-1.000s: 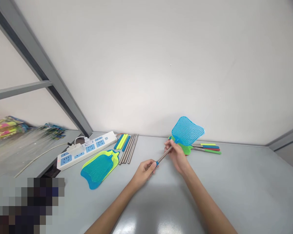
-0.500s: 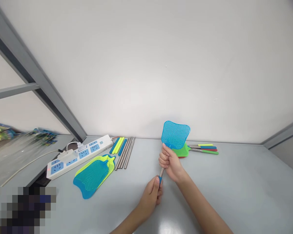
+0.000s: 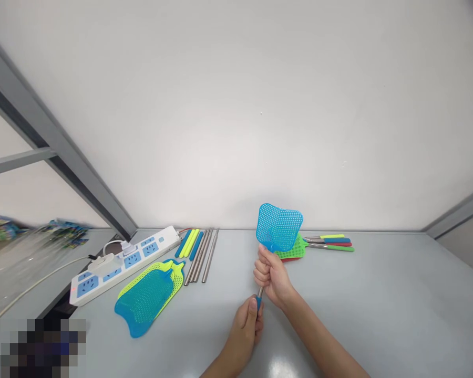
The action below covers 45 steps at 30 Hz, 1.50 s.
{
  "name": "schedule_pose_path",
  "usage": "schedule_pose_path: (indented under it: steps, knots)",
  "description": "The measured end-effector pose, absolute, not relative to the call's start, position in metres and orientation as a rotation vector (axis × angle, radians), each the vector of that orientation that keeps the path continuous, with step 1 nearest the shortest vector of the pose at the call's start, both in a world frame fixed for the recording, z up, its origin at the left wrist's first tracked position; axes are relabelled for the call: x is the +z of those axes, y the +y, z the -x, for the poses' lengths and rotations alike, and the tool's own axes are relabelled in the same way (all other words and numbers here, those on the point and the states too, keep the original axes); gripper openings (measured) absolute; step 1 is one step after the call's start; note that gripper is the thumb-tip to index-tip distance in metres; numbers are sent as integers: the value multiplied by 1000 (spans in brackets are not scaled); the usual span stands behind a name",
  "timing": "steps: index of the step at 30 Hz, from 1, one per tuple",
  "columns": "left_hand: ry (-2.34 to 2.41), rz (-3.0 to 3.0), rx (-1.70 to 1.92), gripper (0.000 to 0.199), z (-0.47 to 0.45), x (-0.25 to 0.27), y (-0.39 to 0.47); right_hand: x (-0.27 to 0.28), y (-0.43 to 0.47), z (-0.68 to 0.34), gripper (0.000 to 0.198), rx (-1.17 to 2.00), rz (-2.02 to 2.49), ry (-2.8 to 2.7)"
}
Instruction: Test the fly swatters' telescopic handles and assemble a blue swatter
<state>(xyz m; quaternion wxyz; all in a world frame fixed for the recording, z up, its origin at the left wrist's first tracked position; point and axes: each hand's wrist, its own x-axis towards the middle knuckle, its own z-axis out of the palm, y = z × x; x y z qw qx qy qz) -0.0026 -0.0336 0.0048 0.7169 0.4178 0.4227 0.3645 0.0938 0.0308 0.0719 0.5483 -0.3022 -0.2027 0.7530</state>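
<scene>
A blue fly swatter (image 3: 279, 227) is held upright between my two hands, its perforated head leaning a little to the right. My right hand (image 3: 271, 273) is closed around the neck just under the head. Lower down, my left hand (image 3: 246, 323) wraps the blue grip, most of which is hidden in the fingers. A short piece of metal rod shows between the hands. Behind the swatter lies a pile of finished swatters with a green head (image 3: 297, 249) on top and coloured handles (image 3: 337, 241) pointing right.
Loose blue and yellow swatter heads (image 3: 145, 294) lie at the left. Beside them are several metal rods (image 3: 201, 257) and blue and yellow grips (image 3: 189, 244). A white power strip (image 3: 118, 268) with plugs stands behind them. Plastic-wrapped packs (image 3: 67, 233) are at far left.
The view has shifted slightly, so the table items appear lower. Both hands keep their hold on the blue swatter, with its head turned slightly left.
</scene>
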Motion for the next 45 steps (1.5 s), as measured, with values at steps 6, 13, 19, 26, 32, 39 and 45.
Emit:
schedule_pose_path:
  steps: [6,13,19,26,32,39,45]
  knots:
    - [850,-869,783,45,4,7,-31,65,32,-94,46,1808,670,-450]
    - [844,-826,743,47,7,7,-29,59,32,-95,45,1848,646,-404]
    - [765,-795,754,47,9,9,-25,58,33,-95,43,1869,607,-387]
    - [713,-779,721,40,11,9,-21,64,34,-99,42,1858,629,-401]
    - [710,-786,680,40,14,13,-12,65,33,-102,41,1826,660,-411]
    - [703,-896,645,40,18,27,-6,76,30,-102,41,1713,725,-496]
    - [672,-899,721,39,17,32,-8,93,32,-121,39,1595,668,-507]
